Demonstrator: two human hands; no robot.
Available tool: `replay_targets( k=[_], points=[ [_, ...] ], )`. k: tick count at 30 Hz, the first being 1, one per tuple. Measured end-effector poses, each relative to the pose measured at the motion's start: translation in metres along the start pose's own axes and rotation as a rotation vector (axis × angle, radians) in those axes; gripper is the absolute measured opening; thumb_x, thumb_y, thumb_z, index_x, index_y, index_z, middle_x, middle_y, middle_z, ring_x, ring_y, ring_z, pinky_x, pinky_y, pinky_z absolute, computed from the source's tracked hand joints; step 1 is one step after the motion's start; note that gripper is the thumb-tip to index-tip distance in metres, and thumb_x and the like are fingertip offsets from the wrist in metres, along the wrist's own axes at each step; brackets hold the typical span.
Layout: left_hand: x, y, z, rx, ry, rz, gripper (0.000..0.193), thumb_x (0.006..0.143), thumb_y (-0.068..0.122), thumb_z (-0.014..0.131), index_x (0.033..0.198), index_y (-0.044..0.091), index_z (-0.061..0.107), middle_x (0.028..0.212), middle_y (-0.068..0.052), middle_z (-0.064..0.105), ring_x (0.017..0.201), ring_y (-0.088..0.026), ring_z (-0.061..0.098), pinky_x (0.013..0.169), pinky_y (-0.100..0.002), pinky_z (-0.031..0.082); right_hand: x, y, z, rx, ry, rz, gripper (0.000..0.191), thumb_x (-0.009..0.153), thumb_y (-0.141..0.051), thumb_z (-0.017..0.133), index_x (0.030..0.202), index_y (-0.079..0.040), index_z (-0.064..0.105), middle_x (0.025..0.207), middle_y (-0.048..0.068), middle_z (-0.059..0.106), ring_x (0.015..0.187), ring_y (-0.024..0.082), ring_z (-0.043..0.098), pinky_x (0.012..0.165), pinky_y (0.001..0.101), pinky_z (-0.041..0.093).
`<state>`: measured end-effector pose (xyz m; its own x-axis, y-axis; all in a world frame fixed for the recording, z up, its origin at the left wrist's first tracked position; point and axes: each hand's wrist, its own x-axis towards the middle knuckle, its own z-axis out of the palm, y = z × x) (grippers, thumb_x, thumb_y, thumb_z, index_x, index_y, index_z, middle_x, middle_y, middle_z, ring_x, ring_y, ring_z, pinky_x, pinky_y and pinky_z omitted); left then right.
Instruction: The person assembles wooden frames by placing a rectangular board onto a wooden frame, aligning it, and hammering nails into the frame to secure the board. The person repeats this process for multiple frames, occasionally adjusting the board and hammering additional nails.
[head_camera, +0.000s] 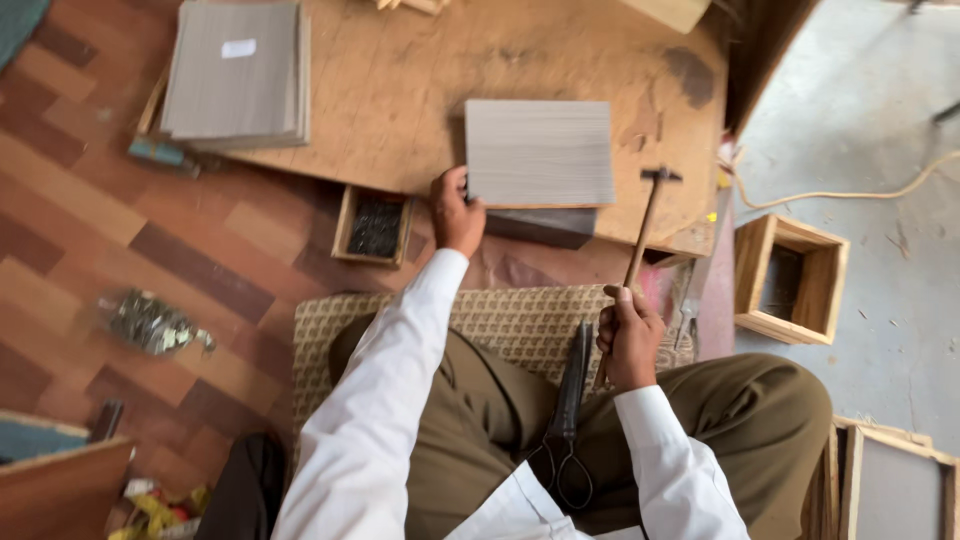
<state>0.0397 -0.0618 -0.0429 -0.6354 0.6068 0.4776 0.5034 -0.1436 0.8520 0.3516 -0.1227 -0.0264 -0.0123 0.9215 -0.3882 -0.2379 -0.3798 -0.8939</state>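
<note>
1. A grey, finely ribbed rectangular panel (540, 153) is laid flat on the worn plywood bench (400, 90), just ahead of the left hand (457, 212), whose fingers are pressed to its near-left corner.
2. A wooden-handled hammer (645, 225) is gripped low on its shaft by the closed right hand (630, 335), its metal head raised beside the panel's right edge.
3. Judged risk: with so low a grip, a blow could glance and mark the panel.
4. Dark nails are held in a small wooden box (374, 227) left of the left hand.

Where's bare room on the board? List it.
Free: the board between the sheet stack and the grey panel, and above that panel. Crowded: the near edge, with the left hand, nail box and hammer.
</note>
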Motion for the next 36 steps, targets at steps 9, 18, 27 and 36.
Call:
replay_targets(
  k=[9, 18, 27, 36],
  points=[
    [-0.037, 0.051, -0.028, 0.035, -0.505, -0.602, 0.024, 0.088, 0.02, 0.078, 0.1, 0.0, 0.07, 0.085, -0.012, 0.073, 0.072, -0.027, 0.067, 0.065, -0.042, 0.055, 0.01, 0.015, -0.005, -0.849, 0.391, -0.842, 0.046, 0.097, -0.017, 0.073, 0.139, 0.001, 0.062, 0.124, 0.02, 0.062, 0.109, 0.028, 0.061, 0.08, 0.0366, 0.058],
    [-0.018, 0.008, 0.002, 0.277, -0.293, -0.088, 0.035, 0.086, 0.028, 0.079, 0.108, 0.003, 0.073, 0.117, -0.02, 0.067, 0.106, -0.037, 0.063, 0.091, -0.046, 0.051, -0.022, 0.002, 0.064, -0.394, -0.038, -0.164, 0.067, 0.093, -0.023, 0.071, 0.149, 0.001, 0.043, 0.13, 0.016, 0.061, 0.1, 0.022, 0.071, 0.076, 0.0327, 0.061],
    [-0.077, 0.052, -0.037, -0.271, -0.459, -0.711, 0.032, 0.092, 0.026, 0.072, 0.104, -0.002, 0.062, 0.09, -0.018, 0.069, 0.078, -0.028, 0.067, 0.07, -0.042, 0.057, 0.052, -0.046, 0.056, -0.288, -0.028, -0.234, 0.054, 0.09, -0.008, 0.07, 0.142, 0.002, 0.057, 0.119, 0.016, 0.069, 0.092, 0.021, 0.074, 0.078, 0.0299, 0.064],
    [-0.018, 0.018, -0.035, 0.173, -0.025, -0.351, 0.028, 0.089, 0.025, 0.077, 0.109, 0.006, 0.075, 0.104, -0.009, 0.073, 0.095, -0.025, 0.068, 0.084, -0.041, 0.055, 0.047, -0.031, 0.047, -0.694, 0.106, -0.534, 0.04, 0.094, -0.017, 0.079, 0.129, 0.0, 0.07, 0.114, 0.014, 0.075, 0.099, 0.021, 0.073, 0.087, 0.0306, 0.057]
  ],
)
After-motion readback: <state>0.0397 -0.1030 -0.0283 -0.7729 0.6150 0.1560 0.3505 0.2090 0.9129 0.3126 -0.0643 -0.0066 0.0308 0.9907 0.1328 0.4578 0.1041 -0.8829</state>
